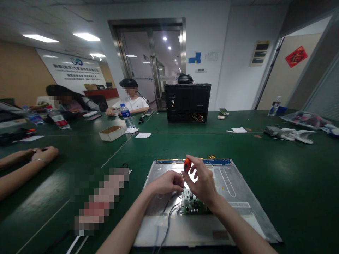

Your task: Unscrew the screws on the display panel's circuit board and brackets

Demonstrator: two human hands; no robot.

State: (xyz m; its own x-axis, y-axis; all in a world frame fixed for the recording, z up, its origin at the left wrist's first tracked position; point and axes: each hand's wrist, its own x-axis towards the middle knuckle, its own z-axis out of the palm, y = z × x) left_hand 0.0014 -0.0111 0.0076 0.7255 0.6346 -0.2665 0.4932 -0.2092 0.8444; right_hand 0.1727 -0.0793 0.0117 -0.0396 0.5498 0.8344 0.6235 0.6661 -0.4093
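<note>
Over one metal panel (pixel 239 187), the right hand (pixel 203 178) grips one orange-and-black screwdriver (pixel 187 165) by its handle, long axis nearly upright, handle up, tip pointing down toward the one green circuit board (pixel 189 204) on the panel. The left hand (pixel 167 184) curls beside the shaft (whether its fingers pinch anything, one cannot tell). Beyond the panel stands one black casing (pixel 186 100).

The panel (pixel 242 192) looks shiny metal, the screwdriver handle (pixel 187 165) smooth plastic, the box (pixel 115 135) matt cardboard.
</note>
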